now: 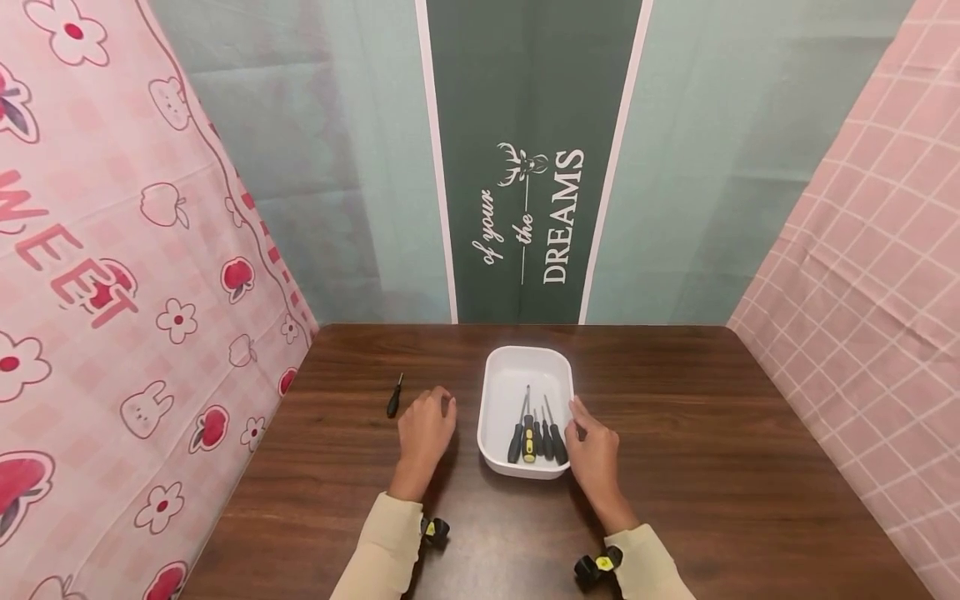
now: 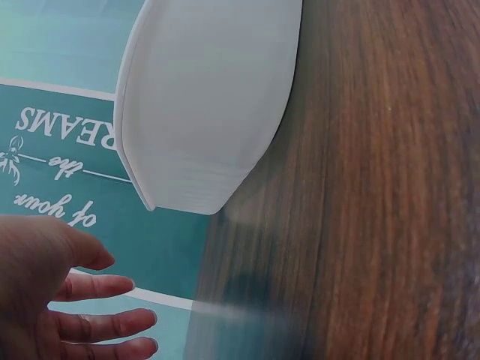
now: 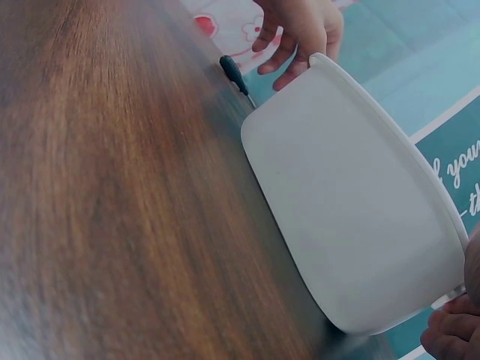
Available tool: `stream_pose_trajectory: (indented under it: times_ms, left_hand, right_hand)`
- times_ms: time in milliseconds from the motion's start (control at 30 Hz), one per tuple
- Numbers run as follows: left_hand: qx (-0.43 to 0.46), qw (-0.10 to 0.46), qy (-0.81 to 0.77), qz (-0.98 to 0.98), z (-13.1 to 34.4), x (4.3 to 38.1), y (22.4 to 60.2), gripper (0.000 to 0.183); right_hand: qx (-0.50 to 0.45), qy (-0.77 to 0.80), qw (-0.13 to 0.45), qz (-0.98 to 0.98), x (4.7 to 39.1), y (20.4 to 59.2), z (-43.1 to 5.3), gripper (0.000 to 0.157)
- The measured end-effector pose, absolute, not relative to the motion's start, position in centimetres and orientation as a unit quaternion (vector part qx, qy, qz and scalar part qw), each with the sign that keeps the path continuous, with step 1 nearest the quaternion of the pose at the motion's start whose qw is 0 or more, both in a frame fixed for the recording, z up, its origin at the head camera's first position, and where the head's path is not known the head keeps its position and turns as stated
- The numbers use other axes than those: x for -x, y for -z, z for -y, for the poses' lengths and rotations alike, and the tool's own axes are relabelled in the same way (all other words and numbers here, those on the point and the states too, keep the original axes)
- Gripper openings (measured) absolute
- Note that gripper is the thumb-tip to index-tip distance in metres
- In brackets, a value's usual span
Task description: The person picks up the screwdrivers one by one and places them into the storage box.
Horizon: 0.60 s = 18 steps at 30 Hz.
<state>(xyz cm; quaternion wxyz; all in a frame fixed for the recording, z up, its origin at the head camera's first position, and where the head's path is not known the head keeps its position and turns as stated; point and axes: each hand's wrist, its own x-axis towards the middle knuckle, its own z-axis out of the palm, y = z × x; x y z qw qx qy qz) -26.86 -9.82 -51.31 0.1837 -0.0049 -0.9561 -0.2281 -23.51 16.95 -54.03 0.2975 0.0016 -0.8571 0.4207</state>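
A white rectangular plastic tray [image 1: 525, 471] stands on the table. Several screwdrivers lie together in its near half, most with black handles and one a black-and-yellow screwdriver [image 1: 528, 440]. My right hand [image 1: 596, 454] grips the tray's right rim; in the right wrist view, only part of that hand [image 3: 454, 326] shows, its fingers curled at the rim. Left of the tray, my left hand [image 1: 426, 429] hovers with loosely bent fingers and nothing in them. Just beyond it, a small black screwdriver [image 1: 393, 402] lies alone, its shaft pointing away from me.
The brown wood-grain table [image 1: 675, 392] extends on both sides of the tray. A green cloth with lettering [image 1: 525, 83] hangs behind the far edge. Pink patterned cloths flank the table at left [image 1: 112, 350] and right [image 1: 862, 292].
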Motion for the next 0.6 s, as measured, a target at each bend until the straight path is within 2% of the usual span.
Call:
stream_pose_trajectory:
  times_ms: [600]
  left_hand:
    - [0.008,0.212,0.216,0.953,11.2,27.5,51.2,0.012]
  right_hand:
    - [0.0,-0.422,0.29,0.859,23.4,53.8,-17.0,0.033]
